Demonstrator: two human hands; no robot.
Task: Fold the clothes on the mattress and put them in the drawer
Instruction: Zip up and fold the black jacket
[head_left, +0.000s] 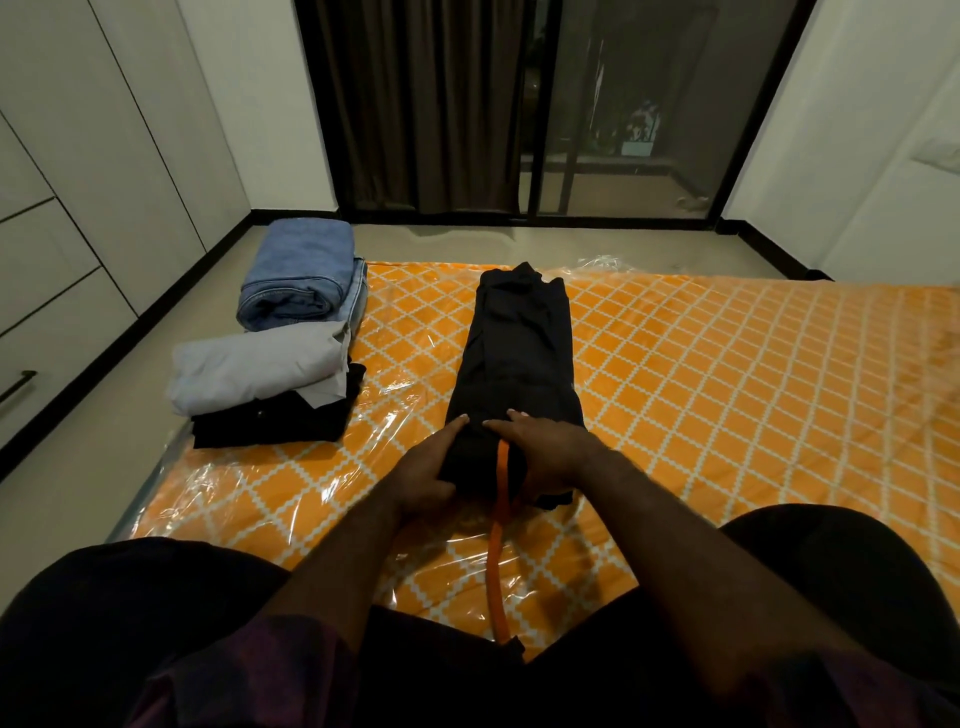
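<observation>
Dark garment (519, 353): folded lengthwise into a long narrow strip, flat on the mattress (727, 395), stretching away from the lap, near end held in both hands.
Orange band (500, 467): along the near end of the strip, between the two hands, trailing on toward the lap.
Left hand (428, 467): on the near left edge, fingers (452, 428) together and laid along the top, thumb hooked round the end, gripping cloth.
Right hand (553, 457): over the right side of the same end, fingers (506, 421) close together and curved across the cloth; thumb hidden, probably tucked under.
Jeans (298, 275): folded and stacked at the far left corner of the mattress.
Grey shirt (254, 369): folded, on top of a black folded piece (275, 426), just beside the jeans.
Drawer (52, 296): in the white cupboard on the left, closed, well apart from the piles.
Step in hand: probably the crosswise fold of the last loose piece, with nothing yet stowed.
Next move: calls for lifting the gripped end and carrying it forward onto the far end, edges kept level and the orange band tucked in, then smoothing flat before stacking.
</observation>
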